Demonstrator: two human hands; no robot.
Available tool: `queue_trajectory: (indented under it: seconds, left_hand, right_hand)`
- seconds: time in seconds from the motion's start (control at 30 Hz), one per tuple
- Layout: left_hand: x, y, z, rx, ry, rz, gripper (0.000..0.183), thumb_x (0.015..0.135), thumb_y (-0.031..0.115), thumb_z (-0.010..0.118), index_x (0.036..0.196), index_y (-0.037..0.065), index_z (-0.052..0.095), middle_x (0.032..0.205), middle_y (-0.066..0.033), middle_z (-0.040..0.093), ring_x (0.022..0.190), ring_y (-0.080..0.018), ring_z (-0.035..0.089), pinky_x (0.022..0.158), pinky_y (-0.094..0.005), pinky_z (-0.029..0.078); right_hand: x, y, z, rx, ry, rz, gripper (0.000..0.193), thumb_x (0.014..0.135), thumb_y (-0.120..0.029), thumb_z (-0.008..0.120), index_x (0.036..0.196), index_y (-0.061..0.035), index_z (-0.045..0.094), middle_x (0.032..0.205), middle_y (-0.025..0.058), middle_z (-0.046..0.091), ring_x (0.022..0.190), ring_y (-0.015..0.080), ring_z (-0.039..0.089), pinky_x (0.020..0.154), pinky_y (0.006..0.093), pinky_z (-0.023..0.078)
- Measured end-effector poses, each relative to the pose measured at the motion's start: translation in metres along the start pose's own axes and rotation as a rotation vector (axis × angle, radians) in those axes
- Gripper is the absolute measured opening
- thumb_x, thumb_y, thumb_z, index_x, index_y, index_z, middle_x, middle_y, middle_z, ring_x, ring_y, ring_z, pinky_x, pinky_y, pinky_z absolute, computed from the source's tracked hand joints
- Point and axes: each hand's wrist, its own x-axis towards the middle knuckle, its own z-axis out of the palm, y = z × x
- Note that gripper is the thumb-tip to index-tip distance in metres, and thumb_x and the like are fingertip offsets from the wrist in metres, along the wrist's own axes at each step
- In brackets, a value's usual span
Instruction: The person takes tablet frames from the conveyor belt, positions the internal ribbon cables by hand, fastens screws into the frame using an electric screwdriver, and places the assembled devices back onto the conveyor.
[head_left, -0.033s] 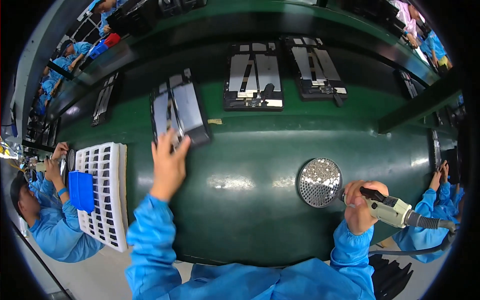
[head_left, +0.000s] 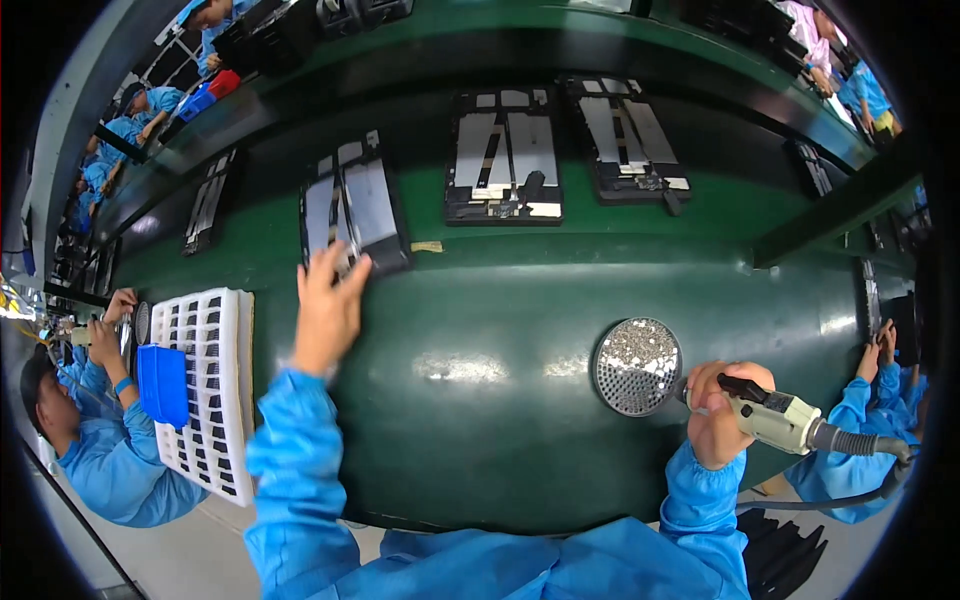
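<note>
My left hand has its fingers spread over the near edge of an opened tablet, touching it. This black-framed unit with pale grey panels sits slightly tilted on the green bench. In my right hand is a pale, black-levered electric screwdriver, fingers wrapped round its front end. Its tip points left toward a round perforated dish partly covered with small silvery screws. Farther off lie two more opened tablets, one in the middle and one to its right.
At left stands a white foam tray of black pieces, with a blue bin against it. A green post rises at right. A corrugated cable trails from the screwdriver. Co-workers sit left and right.
The tablet under my left hand has shifted slightly away and left. The left hand has moved a little left with it. My right hand and the screwdriver have hardly moved.
</note>
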Motion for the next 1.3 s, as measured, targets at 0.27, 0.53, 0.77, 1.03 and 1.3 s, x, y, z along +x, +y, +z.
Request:
queue_trajectory:
  seconds: [0.27, 0.53, 0.77, 1.03, 1.3]
  left_hand:
    - [0.108, 0.023, 0.020, -0.292, -0.076, 0.199, 0.070, 0.067, 0.011, 0.069, 0.134, 0.012, 0.049, 0.146, -0.0202, 0.030, 0.134, -0.0400, 0.032, 0.110, -0.0429, 0.030]
    - [0.159, 0.062, 0.058, -0.014, -0.073, 0.320, 0.070, 0.062, 0.004, 0.066, 0.129, 0.015, 0.048, 0.132, -0.0120, 0.046, 0.120, -0.0348, 0.048, 0.087, -0.0443, 0.051]
    - [0.159, 0.092, 0.088, 0.010, 0.239, 0.219, 0.059, 0.064, 0.012, 0.063, 0.122, 0.016, 0.053, 0.125, -0.0075, 0.051, 0.117, -0.0290, 0.047, 0.077, -0.0468, 0.050]
    - [0.144, 0.092, 0.049, 0.079, 0.317, 0.273, 0.057, 0.063, 0.005, 0.071, 0.118, 0.006, 0.054, 0.116, -0.0123, 0.059, 0.108, -0.0325, 0.056, 0.081, -0.0378, 0.053]
    - [-0.058, 0.143, -0.046, 0.109, 0.244, 0.181, 0.048, 0.067, -0.003, 0.061, 0.115, 0.000, 0.061, 0.118, -0.0178, 0.061, 0.113, -0.0407, 0.056, 0.087, -0.0435, 0.051]
  right_hand:
    - [0.004, 0.001, -0.027, -0.119, -0.056, -0.049, 0.038, 0.082, -0.003, 0.059, 0.117, -0.0007, 0.043, 0.076, 0.0076, 0.053, 0.059, 0.0158, 0.051, 0.059, 0.0321, 0.045]
    - [0.032, -0.005, -0.061, -0.130, 0.065, 0.132, 0.050, 0.081, -0.006, 0.066, 0.126, 0.0024, 0.045, 0.077, 0.0055, 0.058, 0.069, 0.0143, 0.055, 0.065, 0.0302, 0.046]
    - [0.043, -0.007, -0.057, -0.262, 0.154, 0.225, 0.039, 0.078, 0.001, 0.062, 0.116, -0.0001, 0.051, 0.094, 0.0101, 0.061, 0.087, 0.0179, 0.060, 0.074, 0.0289, 0.047]
    - [0.031, -0.012, -0.054, -0.197, 0.142, 0.264, 0.039, 0.077, 0.003, 0.061, 0.114, 0.0022, 0.050, 0.087, 0.0090, 0.060, 0.080, 0.0186, 0.060, 0.071, 0.0299, 0.048]
    - [0.025, -0.006, -0.060, -0.193, 0.142, 0.238, 0.043, 0.077, 0.001, 0.062, 0.117, 0.0050, 0.048, 0.081, 0.0067, 0.057, 0.073, 0.0179, 0.058, 0.068, 0.0316, 0.050]
